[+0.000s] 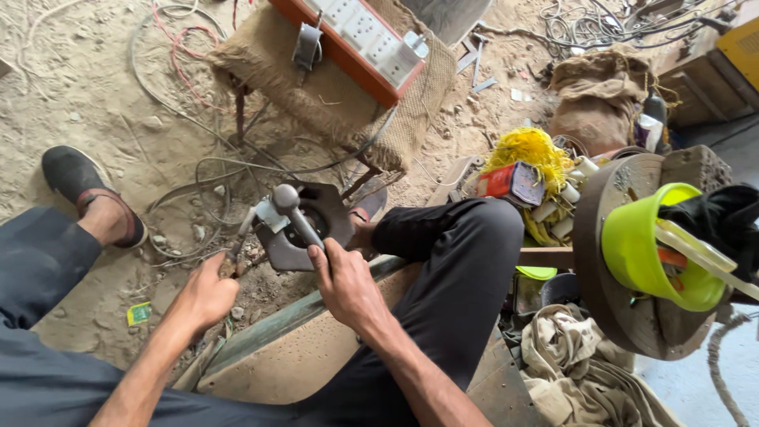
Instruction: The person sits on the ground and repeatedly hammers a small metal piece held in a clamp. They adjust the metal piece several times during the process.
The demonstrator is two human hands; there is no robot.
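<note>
Both forearms reach forward, left hand (pixel 207 294) and right hand (pixel 345 283) each closed in a grip.

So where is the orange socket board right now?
In the head view, the orange socket board lies at top centre on a burlap-covered stool, beyond the metal lever tool that the right hand grips.

Counting the things on the sandy floor

Two hands: the left hand (pixel 204 296) and the right hand (pixel 346 286). One grey metal tool (pixel 296 225). One orange box (pixel 356 43). One green bowl (pixel 644 249). One black shoe (pixel 79 180). One yellow bundle (pixel 531 150).
</note>
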